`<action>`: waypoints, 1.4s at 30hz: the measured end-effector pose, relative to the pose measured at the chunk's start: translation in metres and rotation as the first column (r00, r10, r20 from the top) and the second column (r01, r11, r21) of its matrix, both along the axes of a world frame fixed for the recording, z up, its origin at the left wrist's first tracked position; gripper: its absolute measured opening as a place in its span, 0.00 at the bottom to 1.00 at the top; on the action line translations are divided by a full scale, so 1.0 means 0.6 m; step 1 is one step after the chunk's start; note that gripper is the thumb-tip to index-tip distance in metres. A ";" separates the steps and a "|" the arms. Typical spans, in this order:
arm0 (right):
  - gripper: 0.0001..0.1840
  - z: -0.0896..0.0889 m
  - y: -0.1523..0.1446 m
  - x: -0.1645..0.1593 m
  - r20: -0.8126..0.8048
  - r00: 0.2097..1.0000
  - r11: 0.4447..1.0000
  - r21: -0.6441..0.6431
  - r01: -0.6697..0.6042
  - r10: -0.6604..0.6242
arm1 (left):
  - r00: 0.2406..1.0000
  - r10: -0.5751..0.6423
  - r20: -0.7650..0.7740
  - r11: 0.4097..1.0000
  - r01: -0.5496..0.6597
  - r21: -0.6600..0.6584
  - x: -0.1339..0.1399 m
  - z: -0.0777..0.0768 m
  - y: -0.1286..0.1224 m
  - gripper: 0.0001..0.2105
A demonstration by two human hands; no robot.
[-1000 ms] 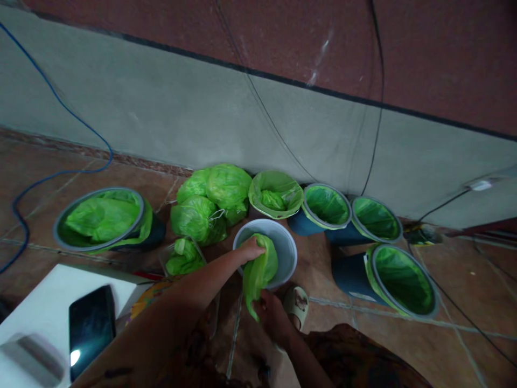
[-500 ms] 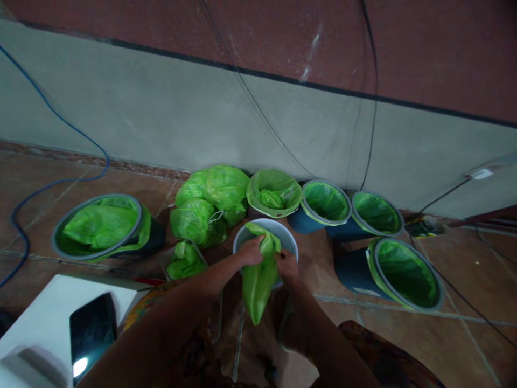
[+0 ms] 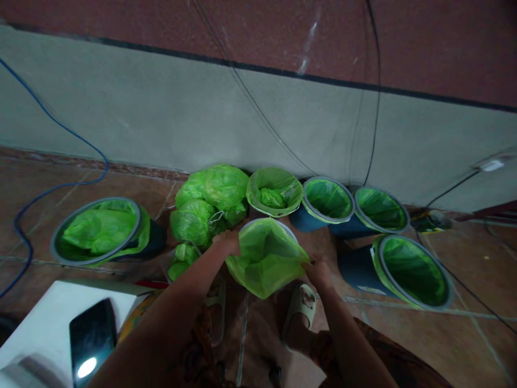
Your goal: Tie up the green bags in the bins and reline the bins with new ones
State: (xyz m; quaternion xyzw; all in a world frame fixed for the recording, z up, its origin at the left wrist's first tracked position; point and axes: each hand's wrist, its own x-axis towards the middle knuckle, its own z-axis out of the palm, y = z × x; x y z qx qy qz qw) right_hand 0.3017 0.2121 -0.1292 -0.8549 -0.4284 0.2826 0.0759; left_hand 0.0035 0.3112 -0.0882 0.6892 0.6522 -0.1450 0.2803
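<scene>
Head view showed the left hand (image 3: 228, 242) and right hand (image 3: 319, 271) apart, each gripping the thin green plastic liner bag (image 3: 264, 261), stretching its mouth over the round grey-rimmed bin (image 3: 258, 222) between them, which probably called next for folding the edge down over the rim.

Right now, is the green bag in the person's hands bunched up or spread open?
Spread open: the left hand and right hand pull the green bag wide.

Tied bags (image 3: 210, 205) and bins (image 3: 328, 200) close around.
</scene>
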 end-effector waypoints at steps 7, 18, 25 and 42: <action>0.35 0.028 0.096 -0.075 0.220 0.945 0.944 0.171 -0.283 0.243 | 1.000 0.014 0.007 0.974 -0.015 0.227 0.052 -0.018 0.003 0.21; 0.18 -0.021 0.175 -0.080 0.118 0.962 0.931 0.250 -0.267 0.244 | 0.972 0.147 0.185 0.964 -0.182 0.195 0.064 -0.039 0.044 0.14; 0.18 -0.034 0.215 -0.066 0.105 0.954 0.939 0.177 -0.294 0.280 | 0.881 0.317 0.352 0.934 -0.354 0.046 0.044 -0.058 0.073 0.12; 0.14 -0.093 0.272 -0.026 -0.181 0.931 0.943 0.156 -0.292 0.318 | 0.853 0.439 0.283 0.889 -0.458 0.001 0.045 -0.133 0.127 0.11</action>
